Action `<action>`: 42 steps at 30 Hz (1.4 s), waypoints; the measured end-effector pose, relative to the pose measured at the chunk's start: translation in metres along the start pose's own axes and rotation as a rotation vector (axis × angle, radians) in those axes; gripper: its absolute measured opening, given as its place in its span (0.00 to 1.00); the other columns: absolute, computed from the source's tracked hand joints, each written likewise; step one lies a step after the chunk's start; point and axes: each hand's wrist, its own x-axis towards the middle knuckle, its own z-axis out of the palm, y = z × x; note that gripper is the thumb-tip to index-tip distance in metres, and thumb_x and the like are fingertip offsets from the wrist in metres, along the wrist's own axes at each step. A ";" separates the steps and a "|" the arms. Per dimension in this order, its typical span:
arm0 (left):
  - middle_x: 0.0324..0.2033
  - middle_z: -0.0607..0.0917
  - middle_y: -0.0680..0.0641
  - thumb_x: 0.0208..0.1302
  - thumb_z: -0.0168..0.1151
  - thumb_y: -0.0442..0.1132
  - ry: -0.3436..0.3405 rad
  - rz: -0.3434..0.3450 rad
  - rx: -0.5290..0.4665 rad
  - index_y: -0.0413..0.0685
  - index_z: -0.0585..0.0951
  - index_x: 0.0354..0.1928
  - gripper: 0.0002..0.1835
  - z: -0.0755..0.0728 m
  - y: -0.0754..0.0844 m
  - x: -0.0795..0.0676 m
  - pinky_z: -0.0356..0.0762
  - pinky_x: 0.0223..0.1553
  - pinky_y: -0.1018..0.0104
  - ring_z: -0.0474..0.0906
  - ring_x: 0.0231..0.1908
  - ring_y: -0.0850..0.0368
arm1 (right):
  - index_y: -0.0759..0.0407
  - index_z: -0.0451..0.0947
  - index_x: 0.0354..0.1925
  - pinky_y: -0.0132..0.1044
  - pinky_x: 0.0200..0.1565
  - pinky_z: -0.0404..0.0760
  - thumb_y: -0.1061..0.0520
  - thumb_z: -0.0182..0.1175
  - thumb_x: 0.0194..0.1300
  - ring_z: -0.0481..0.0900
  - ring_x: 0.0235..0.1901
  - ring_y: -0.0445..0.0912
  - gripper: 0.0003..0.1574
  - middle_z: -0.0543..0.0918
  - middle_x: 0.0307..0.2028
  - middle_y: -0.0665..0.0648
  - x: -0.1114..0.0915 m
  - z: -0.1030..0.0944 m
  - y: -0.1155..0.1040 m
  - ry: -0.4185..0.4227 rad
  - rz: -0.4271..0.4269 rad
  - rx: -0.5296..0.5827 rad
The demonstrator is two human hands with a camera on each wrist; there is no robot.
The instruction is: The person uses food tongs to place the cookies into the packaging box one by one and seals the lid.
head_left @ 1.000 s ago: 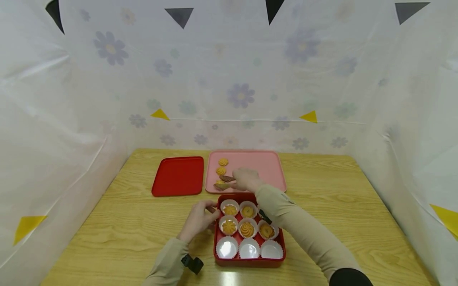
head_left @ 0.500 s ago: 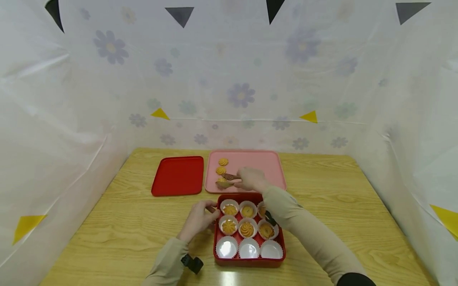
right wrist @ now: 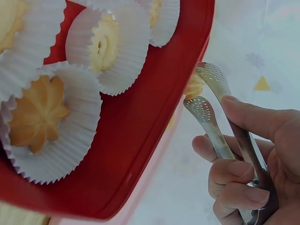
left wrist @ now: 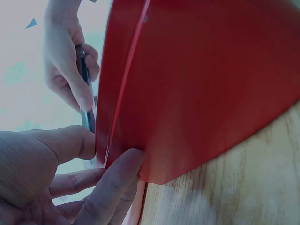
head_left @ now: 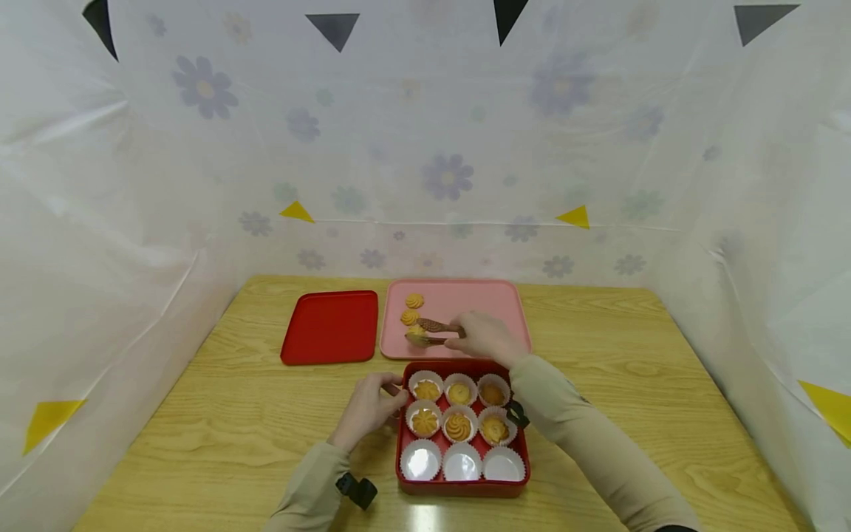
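Right hand: over the pink tray, fingers curled round the tongs; the grip sits at the handle end so the perforated tips reach left to the cookies.
Tongs: tips stand slightly apart around the nearest cookie on the tray; in the right wrist view a cookie sits between the two tips, though whether they press it yet I cannot tell.
Left hand: on the counter at the left wall of the red box, thumb and fingers pinching the rim, which seems meant to steady the box.
Red box: just in front of the tray, near the person; nine white paper cups, the back two rows holding cookies, the front row of three bare.
Loose cookies: three in a short column at the tray's left side, the tongs at the nearest.
Lid: red, flat on the counter, just left of the tray, apart from both hands.
In the way: the box's back wall lies between the tray cookies and the bare front cups, and the filled cups stand between as well; a lifted cookie would likely have to pass over them.
Surround: floral sheeting with black and yellow triangles walls in the counter.
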 end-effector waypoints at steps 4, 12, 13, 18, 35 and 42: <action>0.35 0.88 0.39 0.62 0.65 0.34 0.004 0.000 0.011 0.33 0.83 0.51 0.17 0.000 0.000 0.000 0.81 0.27 0.69 0.84 0.23 0.57 | 0.55 0.86 0.43 0.35 0.28 0.66 0.49 0.64 0.68 0.69 0.24 0.42 0.12 0.85 0.31 0.53 -0.008 -0.003 0.005 0.012 -0.025 0.015; 0.35 0.88 0.39 0.62 0.65 0.34 0.004 0.002 0.001 0.33 0.83 0.51 0.17 -0.001 0.000 0.000 0.81 0.25 0.68 0.84 0.23 0.56 | 0.58 0.85 0.45 0.34 0.29 0.67 0.50 0.64 0.69 0.70 0.26 0.42 0.14 0.84 0.31 0.53 -0.028 -0.009 0.012 0.053 -0.099 0.004; 0.35 0.88 0.39 0.63 0.65 0.34 0.002 -0.002 -0.006 0.33 0.83 0.51 0.16 0.000 0.000 0.000 0.80 0.24 0.69 0.84 0.23 0.56 | 0.58 0.85 0.48 0.35 0.30 0.69 0.50 0.64 0.69 0.72 0.27 0.43 0.16 0.85 0.33 0.54 -0.031 -0.010 0.014 0.061 -0.107 0.006; 0.36 0.88 0.38 0.63 0.65 0.34 -0.009 -0.014 -0.024 0.33 0.83 0.52 0.16 0.000 0.000 0.000 0.81 0.22 0.68 0.85 0.23 0.55 | 0.62 0.81 0.57 0.44 0.41 0.82 0.50 0.64 0.69 0.82 0.40 0.48 0.24 0.87 0.46 0.60 -0.046 -0.013 0.020 0.089 -0.140 0.022; 0.37 0.87 0.36 0.64 0.63 0.34 -0.029 -0.024 -0.049 0.32 0.82 0.54 0.17 0.000 -0.002 0.001 0.85 0.24 0.59 0.85 0.24 0.54 | 0.56 0.82 0.57 0.51 0.51 0.83 0.47 0.63 0.70 0.84 0.51 0.52 0.22 0.86 0.51 0.55 -0.086 -0.019 0.044 0.066 -0.314 0.073; 0.37 0.87 0.37 0.63 0.65 0.34 -0.016 -0.005 -0.023 0.33 0.82 0.52 0.17 0.001 -0.002 0.000 0.81 0.25 0.69 0.85 0.24 0.55 | 0.52 0.82 0.58 0.41 0.44 0.83 0.45 0.60 0.71 0.82 0.42 0.42 0.22 0.86 0.46 0.49 -0.096 -0.018 0.048 -0.025 -0.428 0.009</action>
